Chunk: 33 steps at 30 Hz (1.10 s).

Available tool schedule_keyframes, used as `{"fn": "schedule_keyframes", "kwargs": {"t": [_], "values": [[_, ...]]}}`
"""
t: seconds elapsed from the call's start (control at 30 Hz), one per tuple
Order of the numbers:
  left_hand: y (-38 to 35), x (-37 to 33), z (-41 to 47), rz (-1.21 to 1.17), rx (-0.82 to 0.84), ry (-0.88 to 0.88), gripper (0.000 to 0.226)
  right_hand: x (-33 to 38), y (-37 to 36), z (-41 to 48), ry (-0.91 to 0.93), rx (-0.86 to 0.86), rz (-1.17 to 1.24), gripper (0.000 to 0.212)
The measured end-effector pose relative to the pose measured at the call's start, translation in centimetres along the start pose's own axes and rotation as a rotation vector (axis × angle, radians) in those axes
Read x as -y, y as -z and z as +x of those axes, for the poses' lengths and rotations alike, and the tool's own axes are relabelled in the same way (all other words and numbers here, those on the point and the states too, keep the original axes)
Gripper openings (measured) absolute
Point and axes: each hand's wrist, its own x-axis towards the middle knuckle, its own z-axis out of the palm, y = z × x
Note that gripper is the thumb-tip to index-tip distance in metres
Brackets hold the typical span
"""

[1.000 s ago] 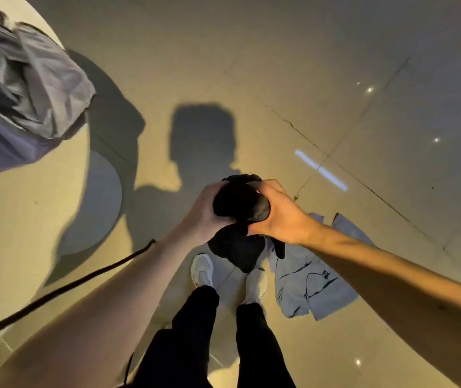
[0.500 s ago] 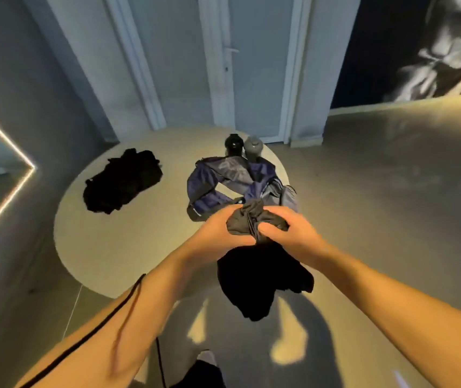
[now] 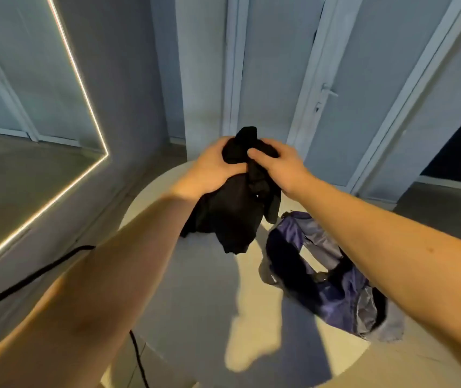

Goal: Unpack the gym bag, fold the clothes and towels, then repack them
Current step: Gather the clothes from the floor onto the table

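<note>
Both my left hand (image 3: 209, 169) and right hand (image 3: 282, 166) clutch a bunched black garment (image 3: 235, 208) above the table (image 3: 201, 289), folding unstarted, gym bag (image 3: 327, 278) slumped unpacked.

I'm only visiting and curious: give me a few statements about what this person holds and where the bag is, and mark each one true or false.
1. The left hand and the right hand both grip the garment. True.
2. The garment lies folded flat on the table. False: it hangs bunched from the hands, above the table.
3. The bag lies on the table, to the right of the garment. True.
4. The bag is red. False: it is purple-blue.
</note>
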Motion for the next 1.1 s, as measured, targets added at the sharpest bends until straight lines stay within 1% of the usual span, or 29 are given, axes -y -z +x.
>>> {"fn": "schedule_keyframes", "kwargs": {"t": [0.03, 0.1, 0.23, 0.3, 0.33, 0.37, 0.47, 0.53, 0.57, 0.6, 0.67, 0.73, 0.77, 0.8, 0.9, 0.97, 1.03, 1.1], "values": [[0.9, 1.4, 2.3, -0.009, -0.008, 0.001, 0.065, -0.1, -1.0, 2.7, -0.009, -0.015, 0.011, 0.037], [2.6, 4.0, 6.9, 0.02, -0.029, -0.012, 0.062, -0.5, -2.7, 7.8, -0.022, -0.046, 0.014, 0.034], [6.1, 9.4, 15.4, 0.058, -0.04, -0.054, 0.043, -1.6, -6.7, 17.4, -0.029, -0.093, 0.045, 0.025], [7.5, 12.4, 18.6, 0.108, -0.088, -0.08, 0.039, -2.4, -8.8, 21.1, -0.005, -0.106, 0.069, 0.016], [8.0, 14.2, 20.0, 0.151, -0.122, -0.093, 0.042, -3.0, -9.9, 22.6, 0.004, -0.111, 0.073, 0.015], [8.2, 16.0, 21.1, 0.2, -0.153, -0.081, 0.048, -4.0, -11.0, 24.0, 0.003, -0.11, 0.077, 0.019], [7.4, 22.1, 22.1, 0.307, -0.166, 0.05, 0.064, -8.6, -14.2, 26.8, -0.057, -0.086, 0.052, 0.028], [6.0, 26.7, 21.7, 0.376, -0.096, 0.107, 0.069, -13.0, -16.2, 27.4, -0.14, -0.03, -0.064, 0.032], [5.2, 29.1, 21.2, 0.441, -0.033, 0.158, 0.072, -15.4, -17.2, 27.3, -0.206, 0.036, -0.149, 0.035], [4.5, 31.4, 20.6, 0.526, 0.058, 0.231, 0.076, -17.7, -18.1, 27.0, -0.295, 0.119, -0.224, 0.039], [3.6, 35.1, 18.7, 0.655, 0.292, 0.389, 0.082, -21.7, -19.5, 25.9, -0.466, 0.287, -0.303, 0.046], [3.0, 37.6, 16.8, 0.678, 0.473, 0.467, 0.085, -23.5, -20.5, 24.8, -0.557, 0.359, -0.302, 0.045], [2.9, 38.3, 16.2, 0.666, 0.509, 0.478, 0.084, -23.9, -20.7, 24.6, -0.581, 0.356, -0.274, 0.043], [2.8, 38.7, 15.8, 0.646, 0.505, 0.481, 0.082, -23.8, -20.7, 24.4, -0.594, 0.342, -0.238, 0.042], [3.1, 37.6, 16.0, 0.58, 0.36, 0.448, 0.07, -23.0, -19.5, 24.5, -0.588, 0.27, -0.147, 0.04], [3.0, 35.8, 16.6, 0.532, 0.265, 0.393, 0.06, -22.3, -18.1, 24.3, -0.589, 0.237, -0.138, 0.04], [2.3, 33.3, 17.2, 0.515, 0.222, 0.325, 0.049, -21.7, -16.4, 23.6, -0.583, 0.213, -0.16, 0.04], [0.9, 30.5, 17.5, 0.472, 0.194, 0.293, 0.039, -20.8, -14.6, 22.2, -0.58, 0.17, -0.158, 0.039]]}}
